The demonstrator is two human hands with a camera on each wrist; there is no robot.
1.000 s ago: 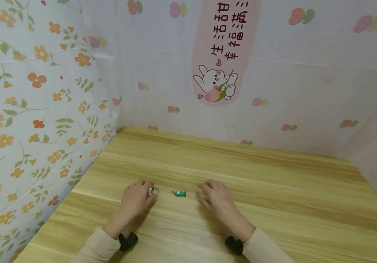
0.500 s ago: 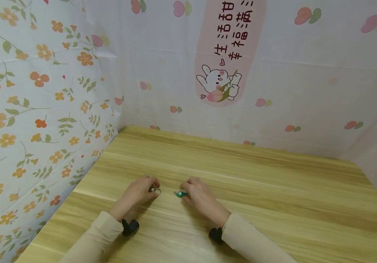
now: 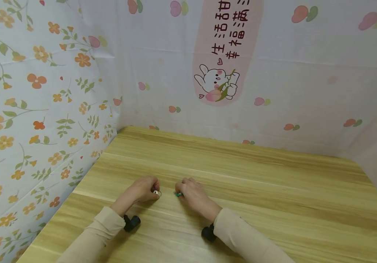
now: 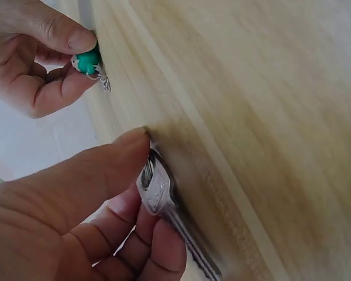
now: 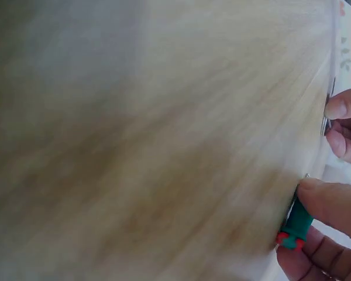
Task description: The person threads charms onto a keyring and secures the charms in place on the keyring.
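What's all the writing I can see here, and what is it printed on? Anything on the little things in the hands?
"生活甜" then a cut-off character at the top edge: on the pink banner of the back wall sheet, left column.
"幸福满" then a cut-off character: same banner, right column.
The key in the left hand: no readable marking.
The green charm in the right hand: no text visible.

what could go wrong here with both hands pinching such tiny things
The left hand pinches the silver key flat against the wooden table, so it could slide out. The right hand holds the green charm only by fingertips, so it may slip, and its small metal loop could snag.
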